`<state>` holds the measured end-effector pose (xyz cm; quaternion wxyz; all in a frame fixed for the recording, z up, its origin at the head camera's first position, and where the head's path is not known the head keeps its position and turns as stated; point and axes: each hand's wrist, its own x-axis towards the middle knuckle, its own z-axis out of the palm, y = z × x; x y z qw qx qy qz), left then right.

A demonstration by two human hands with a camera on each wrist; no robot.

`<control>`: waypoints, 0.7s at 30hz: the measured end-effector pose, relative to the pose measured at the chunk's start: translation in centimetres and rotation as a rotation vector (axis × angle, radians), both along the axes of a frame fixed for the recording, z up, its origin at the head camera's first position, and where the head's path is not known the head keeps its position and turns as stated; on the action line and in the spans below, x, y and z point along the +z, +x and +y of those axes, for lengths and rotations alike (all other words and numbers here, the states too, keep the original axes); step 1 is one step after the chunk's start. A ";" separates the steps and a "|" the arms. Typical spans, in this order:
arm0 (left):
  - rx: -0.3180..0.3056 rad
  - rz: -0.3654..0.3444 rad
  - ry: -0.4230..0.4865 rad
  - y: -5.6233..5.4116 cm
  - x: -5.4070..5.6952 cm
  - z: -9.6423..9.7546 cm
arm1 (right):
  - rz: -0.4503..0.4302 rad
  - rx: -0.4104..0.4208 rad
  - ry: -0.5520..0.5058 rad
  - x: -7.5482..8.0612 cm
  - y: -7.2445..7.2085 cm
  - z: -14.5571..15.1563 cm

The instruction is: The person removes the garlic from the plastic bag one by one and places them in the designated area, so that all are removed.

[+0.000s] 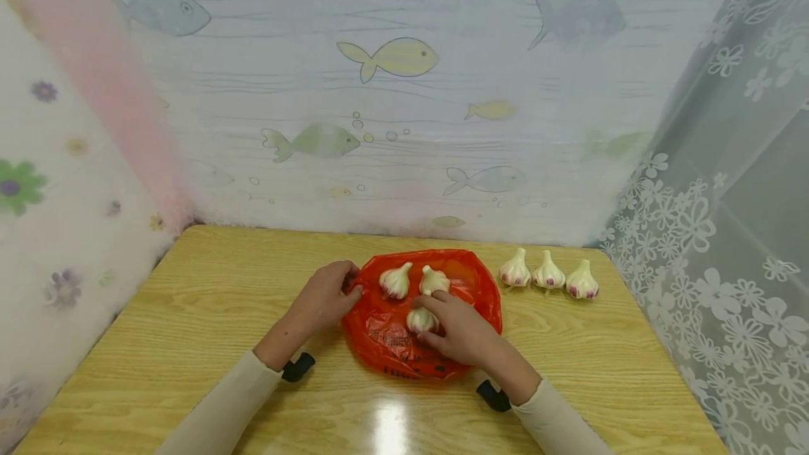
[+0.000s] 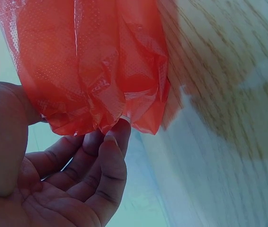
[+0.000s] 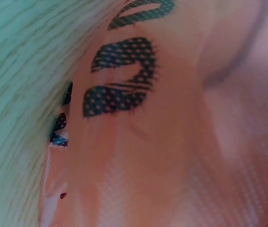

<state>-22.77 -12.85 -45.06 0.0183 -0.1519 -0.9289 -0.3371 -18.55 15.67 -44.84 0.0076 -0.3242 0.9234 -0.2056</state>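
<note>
A red plastic bag [image 1: 392,343] lies spread open on the table, its rim rolled into a round shape. Two garlic bulbs, a left one [image 1: 395,281] and one beside it [image 1: 434,279], sit in its back half. My left hand [image 1: 325,293] holds the bag's left rim; the left wrist view has its fingers [image 2: 110,165] at the red edge [image 2: 96,90]. Inside the bag, my right hand [image 1: 458,328] grips a third garlic bulb [image 1: 420,320] between thumb and fingers. The right wrist view is filled by the bag's printed side [image 3: 148,142], which hides that hand.
Three more garlic bulbs, a left [image 1: 515,269], a middle [image 1: 548,272] and a right one [image 1: 582,281], stand in a row on the wooden table [image 1: 221,286], right of the bag. A fish-patterned curtain [image 1: 392,160] hangs behind the table's far edge.
</note>
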 end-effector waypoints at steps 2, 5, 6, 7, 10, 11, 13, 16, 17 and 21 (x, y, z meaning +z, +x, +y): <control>0.002 -0.001 -0.002 0.0 0.0 0.0 | 0.003 0.002 -0.005 0.0 0.0 0.0; 0.003 -0.003 -0.002 0.0 0.0 0.0 | 0.011 0.001 -0.010 0.0 -0.1 0.0; 0.002 -0.004 -0.001 0.0 0.0 0.0 | 0.015 0.000 -0.009 0.0 -0.1 0.0; 0.002 -0.004 -0.001 0.0 -0.1 0.0 | 0.019 -0.001 -0.008 0.0 -0.1 0.0; 0.002 -0.006 0.001 0.0 -0.1 0.0 | 0.030 -0.008 -0.012 0.0 0.0 0.0; 0.003 -0.007 0.002 0.0 -0.1 0.0 | 0.037 -0.010 -0.015 0.1 0.0 0.0; 0.004 -0.007 0.003 0.0 0.0 0.0 | 0.053 -0.017 -0.027 0.3 0.0 0.1; 0.006 -0.005 0.004 0.1 0.0 0.0 | 0.085 -0.025 -0.047 0.7 0.1 0.3; 0.005 -0.005 0.004 0.1 0.0 0.0 | 0.097 -0.028 -0.051 0.8 0.1 0.4; 0.003 -0.006 0.002 0.0 0.1 0.0 | 0.128 -0.038 -0.061 1.2 0.1 0.7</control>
